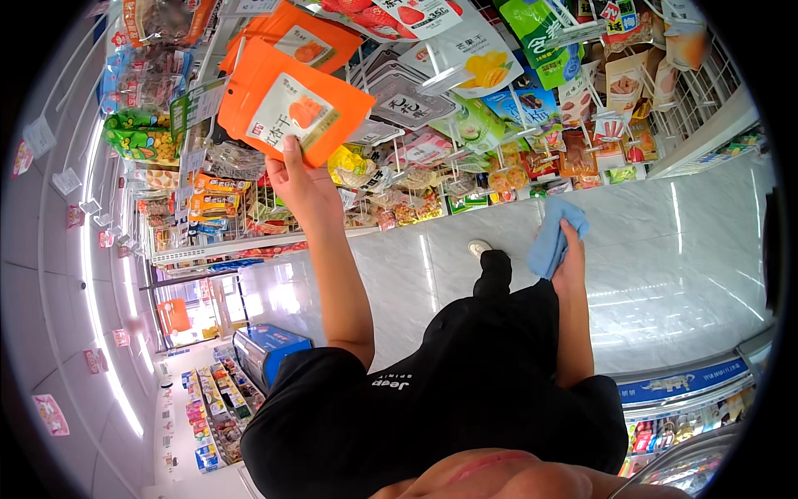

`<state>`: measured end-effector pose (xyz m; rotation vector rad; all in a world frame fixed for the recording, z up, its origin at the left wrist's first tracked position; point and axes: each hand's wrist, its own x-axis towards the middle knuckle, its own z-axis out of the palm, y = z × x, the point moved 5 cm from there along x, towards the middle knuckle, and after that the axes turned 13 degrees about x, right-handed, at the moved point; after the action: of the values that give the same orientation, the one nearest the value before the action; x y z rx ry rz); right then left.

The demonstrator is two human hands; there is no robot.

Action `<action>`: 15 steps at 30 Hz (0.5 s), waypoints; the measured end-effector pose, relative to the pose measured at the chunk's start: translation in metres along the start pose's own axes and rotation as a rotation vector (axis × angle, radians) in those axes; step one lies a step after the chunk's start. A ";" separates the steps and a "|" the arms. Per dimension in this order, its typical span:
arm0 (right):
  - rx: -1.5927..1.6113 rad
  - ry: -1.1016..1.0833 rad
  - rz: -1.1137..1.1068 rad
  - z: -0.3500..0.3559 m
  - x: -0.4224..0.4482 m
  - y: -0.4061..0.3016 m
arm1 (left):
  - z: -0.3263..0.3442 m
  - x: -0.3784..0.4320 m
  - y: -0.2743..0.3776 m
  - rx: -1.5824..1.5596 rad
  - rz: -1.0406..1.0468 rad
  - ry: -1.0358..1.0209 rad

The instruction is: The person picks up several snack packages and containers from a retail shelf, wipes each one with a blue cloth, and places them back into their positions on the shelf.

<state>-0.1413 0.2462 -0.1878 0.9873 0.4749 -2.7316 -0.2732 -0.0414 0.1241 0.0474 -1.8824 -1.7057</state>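
Observation:
My left hand (307, 190) grips the lower edge of an orange pouch of dried apricots (293, 112), its thumb over the pouch's front. The pouch is tilted, and its fingers behind are hidden. Just behind it another orange pouch (312, 43) hangs on the rack. Beside it are grey-and-white pouches (408, 96) and a white dried-mango pouch (483, 59) with yellow fruit on it. Lower right, over the floor, my right hand (568, 259) holds a folded light-blue cloth (555, 234).
A wire rack with metal hooks and many snack packets (421, 206) spans the top. Grey floor tiles (648, 249) lie below it. A blue chest-like unit (274, 349) and stocked shelves (221, 408) stand lower left. A blue-edged display case (686, 380) is lower right.

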 end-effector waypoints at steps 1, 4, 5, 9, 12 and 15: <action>-0.014 -0.009 -0.008 -0.003 0.002 -0.002 | 0.002 0.003 0.001 -0.001 0.012 0.005; -0.018 0.003 -0.054 -0.004 0.003 -0.010 | 0.008 0.008 0.003 -0.026 0.029 0.021; -0.012 0.012 -0.075 -0.003 0.002 -0.015 | 0.009 0.009 0.005 -0.040 0.034 0.025; 0.048 0.045 -0.111 0.002 -0.005 -0.028 | 0.007 0.015 0.004 -0.063 0.002 -0.002; 0.052 0.039 -0.146 0.003 -0.007 -0.036 | 0.011 0.016 0.003 -0.084 -0.037 -0.024; 0.041 0.014 -0.188 0.009 -0.016 -0.042 | 0.011 0.015 -0.002 -0.094 -0.065 -0.024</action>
<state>-0.1469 0.2829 -0.1613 1.0208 0.5417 -2.9129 -0.2907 -0.0377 0.1284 0.0516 -1.8337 -1.8445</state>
